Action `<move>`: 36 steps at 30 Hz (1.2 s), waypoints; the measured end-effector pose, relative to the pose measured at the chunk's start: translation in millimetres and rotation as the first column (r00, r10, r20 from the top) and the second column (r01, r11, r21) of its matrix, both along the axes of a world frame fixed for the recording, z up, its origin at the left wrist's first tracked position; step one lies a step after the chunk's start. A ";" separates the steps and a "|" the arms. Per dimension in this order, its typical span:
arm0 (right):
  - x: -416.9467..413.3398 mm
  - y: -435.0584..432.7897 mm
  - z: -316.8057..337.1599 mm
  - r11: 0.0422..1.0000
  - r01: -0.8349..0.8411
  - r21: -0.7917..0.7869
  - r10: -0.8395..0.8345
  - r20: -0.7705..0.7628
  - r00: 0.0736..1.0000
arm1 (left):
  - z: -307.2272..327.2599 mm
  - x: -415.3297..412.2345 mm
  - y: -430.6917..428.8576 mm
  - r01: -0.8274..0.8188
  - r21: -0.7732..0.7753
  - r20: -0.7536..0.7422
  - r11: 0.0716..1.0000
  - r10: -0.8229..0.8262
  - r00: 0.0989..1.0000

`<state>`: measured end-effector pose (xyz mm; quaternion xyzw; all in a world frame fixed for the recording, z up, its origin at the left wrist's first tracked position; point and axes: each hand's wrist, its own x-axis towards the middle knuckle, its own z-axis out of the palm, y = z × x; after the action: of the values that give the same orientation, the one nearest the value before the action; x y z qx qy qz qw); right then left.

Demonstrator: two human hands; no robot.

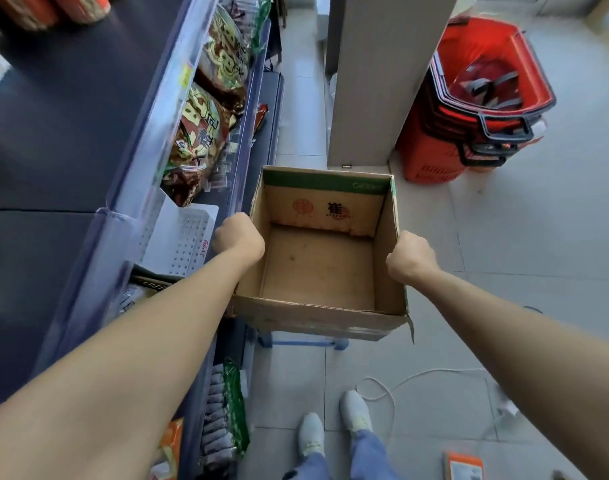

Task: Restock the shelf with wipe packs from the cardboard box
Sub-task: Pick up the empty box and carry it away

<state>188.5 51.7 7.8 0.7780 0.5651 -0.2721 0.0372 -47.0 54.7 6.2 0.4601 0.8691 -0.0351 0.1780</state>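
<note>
So both hands are on the cardboard box (318, 258), 1 per side: the left hand (239, 239) is curled in a fist over the top edge of the left wall, and the right hand (409, 256) is clamped the same way over the right wall. The box is open on top and totally bare inside, just the brown bottom with a few spots, plus a green strip and some red print on the far inner wall. It sits in the middle of the aisle, right beside the shelf (178, 188) on the left, and there's something blue (305, 342) poking out under its near edge, can't tell what it is. The shelf has big snack bags (206, 126) further along and a white perforated divider (183, 240) just left of the left hand. No wipe packs anywhere I can make out. Far right there's a stack of red shopping baskets (479, 109) next to a grey pillar (375, 77). A white cable (393, 386) loops across the tiled floor (524, 237) near the person's 2 grey shoes (356, 410).
</note>
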 end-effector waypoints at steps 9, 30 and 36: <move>75.8 24.8 127.7 0.948 0.190 0.256 -0.180 -0.062 0.982 | 149.8 71.2 55.8 0.203 0.196 0.054 0.959 -0.218 0.975; 426.8 157.3 218.4 0.761 0.503 0.410 -0.512 -0.097 0.854 | 252.4 461.8 279.3 0.571 0.323 0.028 0.755 -0.610 0.792; 553.5 219.2 236.6 0.698 0.563 0.443 -0.599 -0.070 0.798 | 269.5 599.7 359.6 0.637 0.351 0.014 0.687 -0.684 0.730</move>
<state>742.1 270.9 244.4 0.9137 0.3350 -0.1027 -0.2056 552.7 414.3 275.7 0.7661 0.6228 0.0786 0.1378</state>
